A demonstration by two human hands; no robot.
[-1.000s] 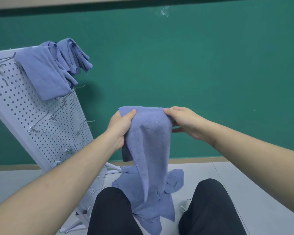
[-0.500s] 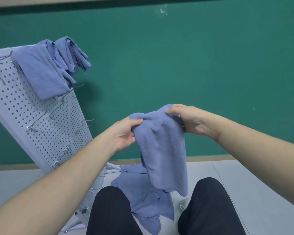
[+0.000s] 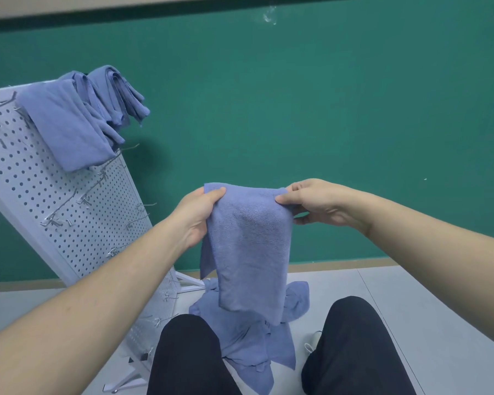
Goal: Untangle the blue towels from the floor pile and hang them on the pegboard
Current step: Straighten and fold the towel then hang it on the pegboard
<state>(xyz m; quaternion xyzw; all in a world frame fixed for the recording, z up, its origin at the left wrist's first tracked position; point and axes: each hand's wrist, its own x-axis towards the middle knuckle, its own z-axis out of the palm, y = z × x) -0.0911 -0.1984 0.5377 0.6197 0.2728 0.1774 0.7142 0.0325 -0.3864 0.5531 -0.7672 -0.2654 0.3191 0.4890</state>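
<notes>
A towel (image 3: 248, 246) hangs between the left hand (image 3: 196, 215) and the right hand (image 3: 314, 202), each pinching a top corner. Below it — between the knees — the floor pile (image 3: 251, 334) lies on the floor (image 3: 428, 303). The pegboard (image 3: 54, 201) leans at left, in front of the wall (image 3: 325, 109), with hung towels (image 3: 80, 118) draped over its top edge.

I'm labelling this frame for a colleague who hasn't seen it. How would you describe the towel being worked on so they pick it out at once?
Start at the green wall and drop to mid-frame, where two bare arms reach forward. The held towel hangs between the left hand and right hand, each pinching a top corner. Unlike the pegboard towels or the floor pile, it hangs in the air.
</notes>
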